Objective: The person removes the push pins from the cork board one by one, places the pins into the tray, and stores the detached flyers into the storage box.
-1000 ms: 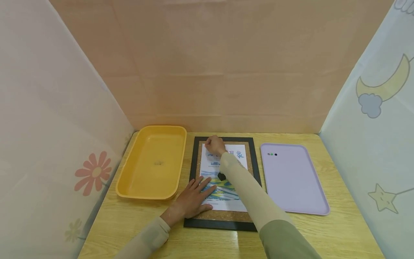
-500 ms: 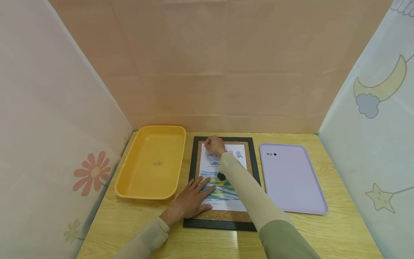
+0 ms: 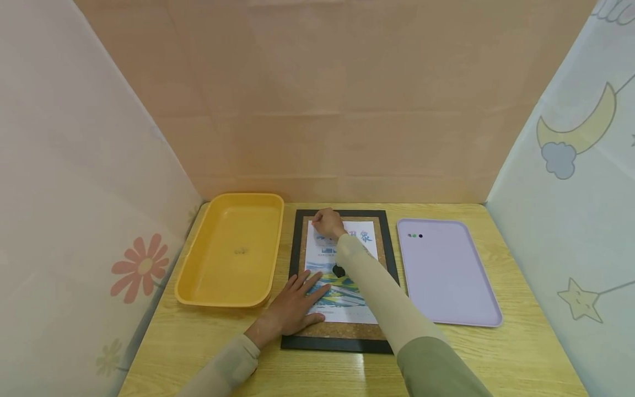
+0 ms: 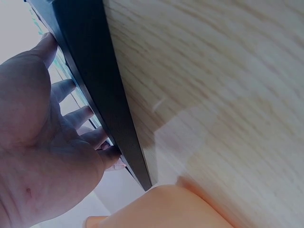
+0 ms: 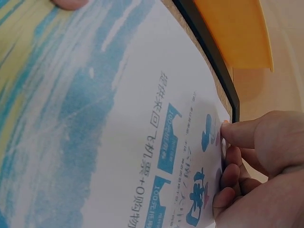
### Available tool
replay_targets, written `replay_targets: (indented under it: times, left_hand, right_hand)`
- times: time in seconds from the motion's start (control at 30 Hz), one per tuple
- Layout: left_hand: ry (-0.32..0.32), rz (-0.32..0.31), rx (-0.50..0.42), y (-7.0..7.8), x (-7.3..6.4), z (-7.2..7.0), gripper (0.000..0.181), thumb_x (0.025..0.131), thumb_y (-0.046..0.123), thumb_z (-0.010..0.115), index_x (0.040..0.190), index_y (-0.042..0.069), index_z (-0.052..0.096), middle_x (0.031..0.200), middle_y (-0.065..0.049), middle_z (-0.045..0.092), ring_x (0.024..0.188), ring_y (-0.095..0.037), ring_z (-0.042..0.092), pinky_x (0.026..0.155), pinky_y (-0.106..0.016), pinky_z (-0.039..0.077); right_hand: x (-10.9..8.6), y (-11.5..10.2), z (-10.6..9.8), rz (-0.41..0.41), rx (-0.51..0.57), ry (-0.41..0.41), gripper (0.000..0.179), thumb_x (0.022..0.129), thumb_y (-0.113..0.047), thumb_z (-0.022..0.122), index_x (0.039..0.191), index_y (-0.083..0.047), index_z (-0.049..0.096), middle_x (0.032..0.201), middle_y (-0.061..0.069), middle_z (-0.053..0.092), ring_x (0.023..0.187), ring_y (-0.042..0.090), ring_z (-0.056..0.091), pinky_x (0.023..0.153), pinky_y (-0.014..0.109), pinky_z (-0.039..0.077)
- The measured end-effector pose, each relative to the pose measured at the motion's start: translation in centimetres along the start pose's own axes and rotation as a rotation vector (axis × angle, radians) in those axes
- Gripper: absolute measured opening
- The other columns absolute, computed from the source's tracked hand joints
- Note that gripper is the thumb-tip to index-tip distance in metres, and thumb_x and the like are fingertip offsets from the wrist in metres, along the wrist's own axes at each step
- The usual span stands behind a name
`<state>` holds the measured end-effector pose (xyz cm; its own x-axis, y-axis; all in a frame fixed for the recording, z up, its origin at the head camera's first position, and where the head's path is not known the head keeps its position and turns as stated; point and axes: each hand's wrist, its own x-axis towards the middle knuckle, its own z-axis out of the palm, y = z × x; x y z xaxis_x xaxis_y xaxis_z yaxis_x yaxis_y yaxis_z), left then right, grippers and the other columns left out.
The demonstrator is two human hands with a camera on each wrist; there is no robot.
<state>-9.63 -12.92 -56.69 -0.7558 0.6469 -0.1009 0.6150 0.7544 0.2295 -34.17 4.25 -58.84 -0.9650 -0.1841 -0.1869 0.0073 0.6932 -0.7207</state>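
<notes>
A printed poster (image 3: 317,260) with blue lettering and blue, green and yellow streaks lies on a cork board (image 3: 347,331) with a black frame (image 3: 337,344). My left hand (image 3: 292,306) rests flat on the poster's lower left part, fingers spread, its palm crossing the frame's left side (image 4: 90,71). At the poster's upper left corner, my right hand (image 3: 329,223) pinches a small reddish push pin (image 5: 225,122) between thumb and curled fingers. Most of the pin is hidden by the fingertips. In the right wrist view the poster (image 5: 118,109) bulges slightly near this hand.
A deep yellow tray (image 3: 230,298) stands left of the board. On the right, a shallow lilac tray (image 3: 451,275) carries several tiny pieces (image 3: 414,236), green, black and greyish, near its far left corner. Fabric walls enclose the wooden table (image 3: 307,375) at the back and sides.
</notes>
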Motion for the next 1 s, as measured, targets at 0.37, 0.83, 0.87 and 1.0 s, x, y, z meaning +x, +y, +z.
replay_targets:
  times: [0.37, 0.83, 0.87, 1.0]
  left_hand:
    - [-0.013, -0.002, 0.000, 0.1, 0.0, 0.0, 0.073, 0.112, 0.056, 0.064, 0.175, 0.025, 0.044, 0.187, -0.012, 0.032, 0.174, -0.045, 0.031, 0.137, -0.066, 0.037]
    - [-0.017, -0.002, 0.005, -0.1, 0.1, -0.1, 0.074, 0.112, 0.057, 0.063, 0.176, 0.025, 0.042, 0.188, -0.012, 0.032, 0.174, -0.044, 0.030, 0.137, -0.066, 0.036]
    - [-0.016, -0.002, 0.005, -0.1, 0.2, -0.1, 0.074, 0.112, 0.057, 0.063, 0.176, 0.025, 0.043, 0.187, -0.012, 0.033, 0.174, -0.044, 0.031, 0.137, -0.067, 0.036]
    - [-0.020, -0.003, -0.002, -0.1, 0.1, -0.3, 0.074, 0.112, 0.057, 0.063, 0.176, 0.025, 0.043, 0.187, -0.012, 0.033, 0.174, -0.044, 0.031, 0.137, -0.067, 0.036]
  right_hand:
    - [-2.6, -2.2, -1.3, 0.029, -0.027, -0.020, 0.016, 0.110, -0.016, 0.067, 0.111, -0.008, 0.081, 0.116, 0.014, 0.079, 0.095, 0.026, 0.070, 0.090, 0.043, 0.062]
    - [-0.1, 0.0, -0.8, -0.010, 0.002, -0.125, 0.015, 0.107, -0.013, 0.066, 0.103, -0.012, 0.080, 0.121, 0.012, 0.079, 0.100, 0.026, 0.069, 0.090, 0.040, 0.059]
    - [-0.3, -0.1, -0.9, -0.018, 0.005, -0.131, 0.016, 0.108, -0.013, 0.065, 0.104, -0.012, 0.080, 0.121, 0.012, 0.079, 0.101, 0.026, 0.069, 0.092, 0.042, 0.060]
    - [-0.5, 0.5, -0.8, -0.072, 0.003, -0.114, 0.017, 0.106, -0.013, 0.064, 0.102, -0.015, 0.080, 0.114, 0.009, 0.078, 0.097, 0.025, 0.068, 0.092, 0.041, 0.060]
